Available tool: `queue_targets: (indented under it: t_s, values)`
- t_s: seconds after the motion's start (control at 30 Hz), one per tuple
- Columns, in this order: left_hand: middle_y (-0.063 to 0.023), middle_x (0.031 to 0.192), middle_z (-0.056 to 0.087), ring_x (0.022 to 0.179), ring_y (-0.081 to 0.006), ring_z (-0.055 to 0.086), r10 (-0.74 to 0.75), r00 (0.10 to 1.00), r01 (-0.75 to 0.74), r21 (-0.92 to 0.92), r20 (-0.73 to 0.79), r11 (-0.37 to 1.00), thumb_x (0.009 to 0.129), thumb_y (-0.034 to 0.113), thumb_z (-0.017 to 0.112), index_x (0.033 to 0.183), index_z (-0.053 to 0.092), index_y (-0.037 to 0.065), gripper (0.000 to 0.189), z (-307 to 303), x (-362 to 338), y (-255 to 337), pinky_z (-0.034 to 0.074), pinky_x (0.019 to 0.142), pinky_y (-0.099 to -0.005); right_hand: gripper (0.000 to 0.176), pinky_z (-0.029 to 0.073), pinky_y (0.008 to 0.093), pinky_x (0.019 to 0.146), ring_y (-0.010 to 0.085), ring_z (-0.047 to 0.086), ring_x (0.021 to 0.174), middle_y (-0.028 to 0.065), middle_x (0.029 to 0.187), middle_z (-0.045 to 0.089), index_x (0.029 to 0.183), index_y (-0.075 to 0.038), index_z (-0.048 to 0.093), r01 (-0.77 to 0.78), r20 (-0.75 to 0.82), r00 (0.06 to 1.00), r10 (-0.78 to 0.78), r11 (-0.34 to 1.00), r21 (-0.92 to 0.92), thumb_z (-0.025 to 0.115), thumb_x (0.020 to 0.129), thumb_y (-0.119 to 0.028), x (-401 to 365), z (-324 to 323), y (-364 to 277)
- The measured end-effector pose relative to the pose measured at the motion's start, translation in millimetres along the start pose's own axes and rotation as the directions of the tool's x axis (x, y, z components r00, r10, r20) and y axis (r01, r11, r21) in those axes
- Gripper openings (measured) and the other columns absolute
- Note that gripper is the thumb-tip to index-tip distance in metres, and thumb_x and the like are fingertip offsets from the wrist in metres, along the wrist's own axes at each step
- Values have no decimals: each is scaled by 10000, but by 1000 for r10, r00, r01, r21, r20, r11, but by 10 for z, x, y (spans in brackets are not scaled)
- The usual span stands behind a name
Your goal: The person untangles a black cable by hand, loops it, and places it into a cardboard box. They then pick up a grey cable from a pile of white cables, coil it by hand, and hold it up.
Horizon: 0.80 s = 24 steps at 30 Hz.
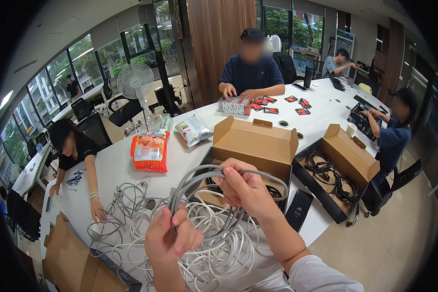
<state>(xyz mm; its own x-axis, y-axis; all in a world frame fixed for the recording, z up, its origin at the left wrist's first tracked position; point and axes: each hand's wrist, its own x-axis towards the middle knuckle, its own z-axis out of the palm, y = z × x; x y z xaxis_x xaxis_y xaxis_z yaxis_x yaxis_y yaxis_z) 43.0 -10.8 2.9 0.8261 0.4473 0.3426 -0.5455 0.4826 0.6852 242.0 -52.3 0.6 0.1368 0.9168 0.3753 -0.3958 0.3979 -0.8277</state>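
A looped coil of grey cable [179, 187] is held up between my two hands above the table. My right hand [246, 187] is closed round the top of the coil, thumb pressed over the strands. At the coil's left side, my left hand [173, 236] has its fingers curled on the cable, with the thumb pointing up. Beneath them lies a tangled heap of white cables [238, 258]. Loose grey cables [126, 199] spread to the left of it. Behind my hands stands an open cardboard box [258, 146] with dark cable inside, partly hidden by the coil.
A second open box [350, 160] holds black cables; a phone [299, 209] lies beside it. Another box [73, 258] stands at lower left. Snack bags [149, 153] lie beyond the heap. A co-worker's hand [98, 212] touches the cables at left; other people sit round the table [185, 160].
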Motion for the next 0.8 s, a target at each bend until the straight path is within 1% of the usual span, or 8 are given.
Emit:
queue_targets:
  t_s: [0.07,0.23,0.33,0.43,0.57,0.67,0.7,0.8]
  values:
    - [73,457,300,380,-73,240,-20,1000,20,29,4,999,1024,346,234,909,434,125,320,-40,-45,43,284,491,-253,218,248,188,372,1,334,402,-65,492,382,839,-44,511,45,-11,999,-46,995,-91,452,983,-196,-19,13,5]
    - [67,461,207,373,-70,157,67,995,-81,-191,-80,978,1019,364,237,863,401,121,332,-110,-45,-1,168,400,-262,249,336,200,388,28,374,397,-51,491,398,840,-37,519,-44,-93,995,43,999,-7,447,984,-227,-10,108,90]
    - [70,462,196,381,-80,127,122,986,-135,-115,-115,984,1005,420,268,836,408,130,364,-142,-35,29,168,430,-263,295,424,218,500,80,483,571,4,669,462,964,-51,510,-78,-83,992,90,988,131,438,989,-336,22,140,143]
    - [50,452,206,383,-89,133,293,934,-305,-33,-203,952,1013,407,249,813,376,137,359,-135,-57,42,158,417,-274,291,485,237,623,127,583,799,44,878,547,1084,-58,484,-125,-120,982,147,977,173,425,993,-329,41,123,193]
    - [23,458,209,385,-92,150,404,888,-400,64,-221,914,1029,356,225,797,319,134,334,-107,-62,106,162,404,-275,374,482,323,826,194,576,1035,86,1144,544,1248,-68,407,-185,5,982,190,953,239,427,988,-337,60,70,237]
    - [19,469,205,397,-88,164,493,830,-474,135,-263,870,1036,329,222,800,307,132,319,-39,-25,90,171,407,-267,464,445,358,906,214,539,1114,95,1220,506,1330,-79,326,-223,-17,973,231,954,199,452,976,-352,50,158,182]
    - [19,471,206,402,-86,169,528,798,-507,151,-290,849,1037,323,222,801,304,131,315,-12,-6,67,174,411,-264,547,410,367,954,225,478,1206,93,1278,468,1376,-87,258,-238,-4,969,248,936,259,500,958,-344,62,135,284]
    - [22,477,202,414,-82,173,615,725,-594,171,-310,786,1039,309,227,796,300,129,311,11,41,23,177,422,-254,566,400,384,973,234,440,1249,98,1297,457,1375,-80,259,-306,12,944,331,858,412,538,943,-315,61,175,380]
